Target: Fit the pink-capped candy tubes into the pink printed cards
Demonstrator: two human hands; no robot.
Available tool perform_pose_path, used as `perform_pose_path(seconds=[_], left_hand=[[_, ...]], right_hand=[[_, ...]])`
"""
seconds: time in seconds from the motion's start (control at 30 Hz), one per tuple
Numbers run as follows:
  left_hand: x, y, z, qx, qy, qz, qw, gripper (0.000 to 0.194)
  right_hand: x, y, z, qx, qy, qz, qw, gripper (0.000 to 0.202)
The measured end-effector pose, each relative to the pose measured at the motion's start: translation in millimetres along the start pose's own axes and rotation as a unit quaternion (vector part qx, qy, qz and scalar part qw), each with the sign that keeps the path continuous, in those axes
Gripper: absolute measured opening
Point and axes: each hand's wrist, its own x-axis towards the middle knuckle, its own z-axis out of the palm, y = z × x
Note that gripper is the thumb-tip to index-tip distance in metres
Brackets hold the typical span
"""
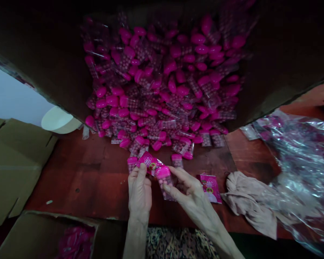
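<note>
Between thumb and fingers my left hand (140, 192) pinches a printed pink wrapper (150, 162). My right hand (189, 190) is closed on a clear candy container (165, 182) with a pink cap and small round pink candies inside. The container's capped end touches or overlaps the right end of the wrapper; I cannot tell if it is inside. Just beyond my hands, other capped containers lie on the red table (97, 180), one (176, 160) close behind my right fingers. Flat on the table to the right of my right hand is another printed pink packet (210, 188).
A big tipped carton (272, 64) holds a heap of pink-capped containers (162, 90) spilling forward. Right stand a crumpled cloth (251, 201) and clear plastic wrapping (310, 172). Left are a white bowl (59, 120), a folded carton (16, 162) and a lower box (43, 230) with pink packets.
</note>
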Motion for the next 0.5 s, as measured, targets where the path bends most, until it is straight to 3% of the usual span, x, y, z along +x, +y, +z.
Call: perform_pose_path(seconds=[0.13,0.3,0.5], left_hand=[[-1.4,-2.5,0.7,0.028,-0.025,-0.021,0.999,0.018],[-1.8,-7.7,1.8,0.030,-0.026,-0.056,0.998,0.016],[-2.4,-9.1,3.8,0.028,-0.032,-0.052,0.998,0.016]], right_hand=[[-2.7,-1.3,-0.5,-0.023,-0.011,-0.015,1.000,0.036],[-8.9,-2.7,-0.6,-0.113,0.020,-0.018,0.993,0.043],[-14.5,8.8,-3.1,-0.135,0.032,-0.050,0.989,0.043]])
